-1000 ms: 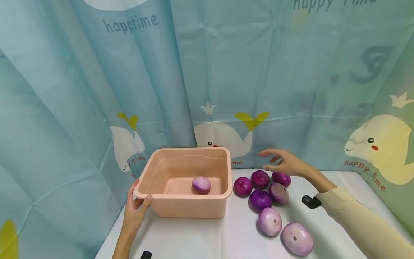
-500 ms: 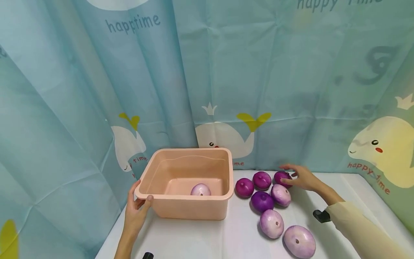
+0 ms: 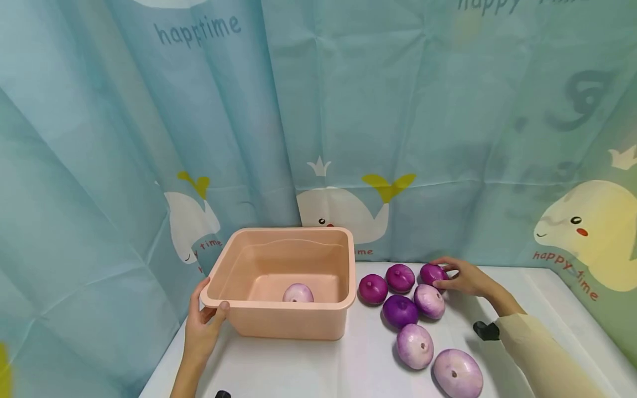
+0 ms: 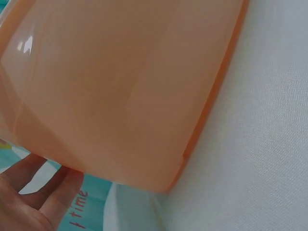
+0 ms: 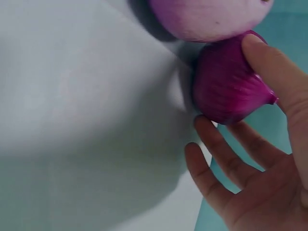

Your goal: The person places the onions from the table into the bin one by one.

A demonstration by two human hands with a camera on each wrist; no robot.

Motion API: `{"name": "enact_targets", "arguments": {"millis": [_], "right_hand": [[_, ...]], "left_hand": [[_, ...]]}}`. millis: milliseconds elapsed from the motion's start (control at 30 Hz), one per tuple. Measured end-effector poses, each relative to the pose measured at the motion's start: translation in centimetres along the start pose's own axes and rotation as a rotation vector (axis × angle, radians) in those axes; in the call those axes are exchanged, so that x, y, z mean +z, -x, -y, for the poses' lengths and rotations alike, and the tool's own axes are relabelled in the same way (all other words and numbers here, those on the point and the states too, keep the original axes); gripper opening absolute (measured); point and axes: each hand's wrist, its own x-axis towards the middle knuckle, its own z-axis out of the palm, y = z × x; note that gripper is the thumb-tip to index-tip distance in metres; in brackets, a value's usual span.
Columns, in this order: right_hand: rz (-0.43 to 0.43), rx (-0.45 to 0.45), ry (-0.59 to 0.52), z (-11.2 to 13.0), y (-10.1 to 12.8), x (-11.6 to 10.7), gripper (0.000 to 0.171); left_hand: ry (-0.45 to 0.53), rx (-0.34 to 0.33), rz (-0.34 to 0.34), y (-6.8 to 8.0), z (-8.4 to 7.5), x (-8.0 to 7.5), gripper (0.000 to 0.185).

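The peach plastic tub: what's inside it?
One pale purple onion shows inside the tub; its near wall hides the onion's lower part and anything low behind that wall.

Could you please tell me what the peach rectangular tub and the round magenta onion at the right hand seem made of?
The peach rectangular tub looks like smooth molded plastic, given its rounded rim and glossy highlight. The round magenta onion has a satiny, ribbed surface; real skin or plastic, I cannot tell.

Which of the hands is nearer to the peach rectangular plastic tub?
Left: the left hand grips the tub at its near left corner. The right hand is well right of it, holding a round magenta onion.
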Motion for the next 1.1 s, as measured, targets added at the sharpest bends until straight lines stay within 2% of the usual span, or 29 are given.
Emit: {"name": "enact_targets", "arguments": {"millis": [200,433,700,900,1100], "right_hand": [[0.019,0.031,-0.031,0.22,-0.15,-0.61,0.052],[0.024,0.055,-0.056,0.55,-0.3,-0.5,0.054],[0.032,0.091,-0.064,-0.06,-0.29,-0.47,0.056],[0.038,0.082,-0.117,0.06,-0.38,-0.36,0.054],[0.039,0.147,-0.175,0.2,-0.16,0.11,0.056]], "left_hand": [[-0.031,0.046,-0.007,-0.07,-0.19,-0.06,0.072],[-0.002,-0.007,-0.007,0.13,-0.32,-0.44,0.072],[0.047,-0.018,0.01,-0.06,0.21,0.12,0.071],[-0.004,-0.002,0.0,-0.08,0.19,0.12,0.071],[-0.021,0.002,0.007,0.07,0.18,-0.02,0.071]]}}
